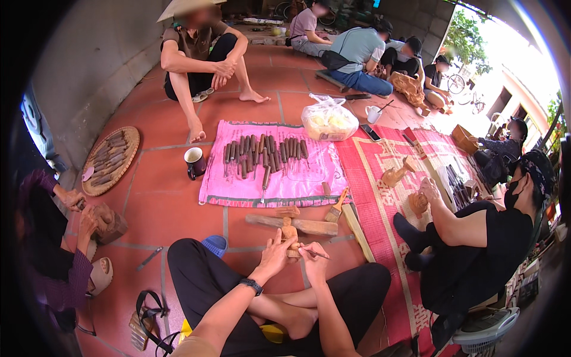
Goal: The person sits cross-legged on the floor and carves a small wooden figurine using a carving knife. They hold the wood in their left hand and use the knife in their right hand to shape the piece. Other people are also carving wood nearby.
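Head view: my left hand (273, 254) is closed on the figure (288, 231), seemingly to steady it upright before the log (321, 227), while my right hand (313, 260) pinches a thin tool (320, 254) near its base, spare chisels (262, 153) lying on pink cloth (297, 190), apparently for easy reach.

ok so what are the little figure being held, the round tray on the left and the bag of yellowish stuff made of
Carved figure: probably wood, unvarnished, judging by its matte tan surface.
Round tray: looks like woven bamboo or cane, given its straw colour and textured rim; which one is unclear.
Bag: thin plastic, see-through, with shiny creases.
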